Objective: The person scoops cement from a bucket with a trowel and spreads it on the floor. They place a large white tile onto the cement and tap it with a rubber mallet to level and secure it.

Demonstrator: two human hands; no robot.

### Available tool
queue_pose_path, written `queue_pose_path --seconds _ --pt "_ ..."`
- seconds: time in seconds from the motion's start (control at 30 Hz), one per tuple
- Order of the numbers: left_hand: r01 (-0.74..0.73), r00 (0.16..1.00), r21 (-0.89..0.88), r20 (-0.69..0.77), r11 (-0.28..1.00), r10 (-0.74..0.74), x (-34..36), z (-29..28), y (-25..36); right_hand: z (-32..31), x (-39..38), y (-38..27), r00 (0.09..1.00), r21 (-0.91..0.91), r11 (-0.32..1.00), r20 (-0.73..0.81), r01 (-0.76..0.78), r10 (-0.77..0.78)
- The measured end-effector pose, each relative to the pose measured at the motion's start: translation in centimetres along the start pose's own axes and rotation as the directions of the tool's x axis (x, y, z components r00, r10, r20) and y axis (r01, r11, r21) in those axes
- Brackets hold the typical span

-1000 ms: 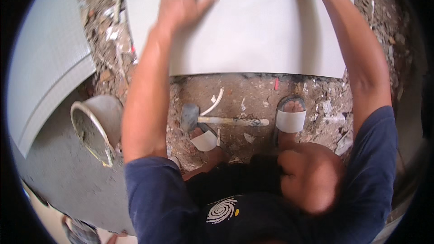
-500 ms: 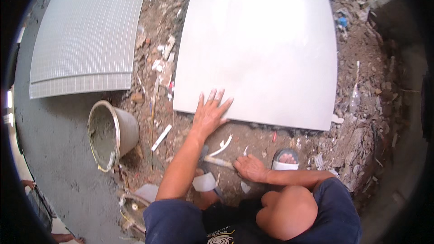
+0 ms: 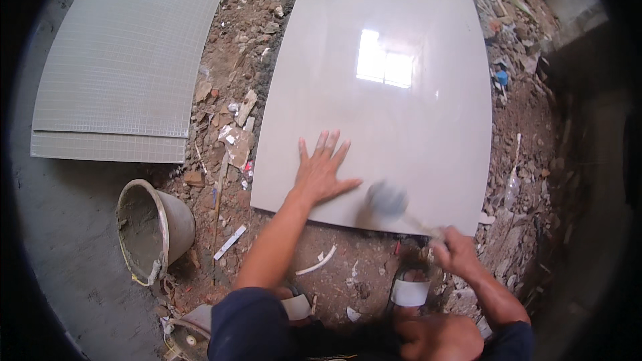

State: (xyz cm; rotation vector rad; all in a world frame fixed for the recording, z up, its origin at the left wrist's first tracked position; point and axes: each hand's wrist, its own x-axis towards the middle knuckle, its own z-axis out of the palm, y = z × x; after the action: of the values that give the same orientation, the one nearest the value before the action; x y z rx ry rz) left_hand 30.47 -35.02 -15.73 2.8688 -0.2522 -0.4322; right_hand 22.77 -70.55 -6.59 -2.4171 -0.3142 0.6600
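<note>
A large pale glossy tile (image 3: 374,130) lies on the rubble in front of me, a bright window reflected in it. My left hand (image 3: 321,174) rests open on its near left part, fingers spread. My right hand (image 3: 453,251) is closed round the wooden handle of a rubber mallet (image 3: 386,197), whose grey head is blurred over the tile's near part. My sandalled feet (image 3: 409,293) are on the dirt below the near edge, beside a curved white offcut (image 3: 315,259).
Two grid-backed tiles (image 3: 117,60) lie stacked at left. A bucket of mortar (image 3: 174,227) stands on the grey screed (image 3: 73,241) below them, with a second container (image 3: 190,337) at bottom left. Broken rubble (image 3: 515,134) borders the tile, and a dark edge runs along the right.
My right hand moved from the tile to the mallet on the ground, then lifted it over the tile. My left hand shifted to the tile's near left. The view has widened.
</note>
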Motion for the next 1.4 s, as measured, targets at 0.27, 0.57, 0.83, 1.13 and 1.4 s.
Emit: queue_pose_path --seconds 0.27,0.57,0.83,1.13,1.4 --pt "0.158 0.971 -0.016 -0.178 0.987 -0.158 12.9 -1.2 2.2 -5.6 16.5 1.4 0.82 0.154 0.97 -0.569 0.187 -0.068" --pt "0.211 0.969 -0.02 -0.128 0.977 -0.212 18.9 -3.6 2.8 -6.1 21.3 1.1 0.82 0.314 0.931 -0.472 -0.185 0.323" --pt "0.226 0.971 0.014 -0.086 0.974 -0.224 21.6 -4.0 3.0 -9.2 22.1 1.7 0.804 0.115 0.933 -0.479 -0.34 0.352" --pt "0.246 0.967 0.067 -0.079 0.967 -0.24 22.1 -3.7 3.3 -9.4 28.4 0.6 0.879 0.121 0.966 -0.402 -0.227 0.257" --pt "0.231 0.968 0.081 -0.117 0.97 -0.221 22.3 -3.9 3.6 -9.7 27.2 0.3 0.835 0.189 0.947 -0.448 -0.26 0.319"
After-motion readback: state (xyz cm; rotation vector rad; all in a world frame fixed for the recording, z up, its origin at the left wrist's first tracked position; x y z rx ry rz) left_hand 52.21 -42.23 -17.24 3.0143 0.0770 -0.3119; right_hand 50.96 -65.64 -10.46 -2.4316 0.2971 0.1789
